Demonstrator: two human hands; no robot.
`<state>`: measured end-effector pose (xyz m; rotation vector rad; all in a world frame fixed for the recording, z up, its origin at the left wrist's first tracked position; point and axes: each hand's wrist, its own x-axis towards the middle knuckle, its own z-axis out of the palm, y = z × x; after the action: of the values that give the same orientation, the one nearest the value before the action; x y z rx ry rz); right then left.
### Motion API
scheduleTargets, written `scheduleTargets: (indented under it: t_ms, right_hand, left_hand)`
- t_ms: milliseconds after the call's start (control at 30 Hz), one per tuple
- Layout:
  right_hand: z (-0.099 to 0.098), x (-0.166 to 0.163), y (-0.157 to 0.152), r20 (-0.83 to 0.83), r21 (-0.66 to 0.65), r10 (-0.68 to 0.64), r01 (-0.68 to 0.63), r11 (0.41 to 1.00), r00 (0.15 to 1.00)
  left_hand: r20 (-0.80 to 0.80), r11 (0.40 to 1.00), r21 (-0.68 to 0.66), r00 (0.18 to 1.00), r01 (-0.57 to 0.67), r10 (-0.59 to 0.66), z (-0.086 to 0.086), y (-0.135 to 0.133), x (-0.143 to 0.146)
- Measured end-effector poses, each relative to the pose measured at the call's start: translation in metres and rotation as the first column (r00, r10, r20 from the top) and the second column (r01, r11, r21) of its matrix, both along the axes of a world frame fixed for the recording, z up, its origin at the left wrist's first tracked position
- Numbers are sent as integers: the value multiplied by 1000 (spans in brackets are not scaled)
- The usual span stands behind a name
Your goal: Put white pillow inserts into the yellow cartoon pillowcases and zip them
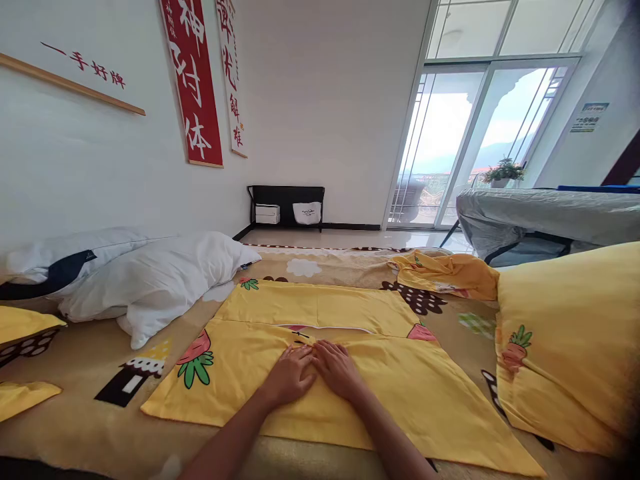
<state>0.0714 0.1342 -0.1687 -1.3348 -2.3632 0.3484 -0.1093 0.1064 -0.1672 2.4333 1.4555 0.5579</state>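
A yellow pillowcase [400,373] with carrot prints lies flat in front of me on the bed. A slit-like opening runs across it, gaping slightly in the middle, where a bit of the printed inside shows. My left hand [290,377] has its fingers curled at the near edge of this opening, gathering the cloth. Right beside it, my right hand [337,367] grips the same edge, its fingertips partly hidden in the fabric. The two hands almost touch.
White pillows [165,280] lie at the left by the wall. A plump yellow pillow [570,347] stands at the right, with crumpled yellow cloth [450,273] behind it. Everything rests on a tan patterned blanket [280,460]. A black rack [285,193] stands at the far wall.
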Motion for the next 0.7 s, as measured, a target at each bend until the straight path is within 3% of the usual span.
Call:
scheduleTargets:
  t_ms: [133,267,400,567,700]
  right_hand:
    - [2,0,-1,-94,58,-26,32,998,995]
    - [2,1,-4,-97,49,-37,42,998,995]
    - [3,2,-11,43,0,-24,24,1000,999]
    - [10,4,-19,76,1,21,-22,1000,997]
    - [9,5,-22,35,51,36,-38,998,999]
  left_hand:
    - [10,980,82,983,-182,182,11,10,-13]
    - [-183,993,-4,977,-114,111,6,20,-23]
    - [-230,993,7,966,-116,114,0,18,-27]
    - [-228,984,-13,959,-175,168,16,31,-3]
    - [-184,997,-51,982,-53,43,17,47,28]
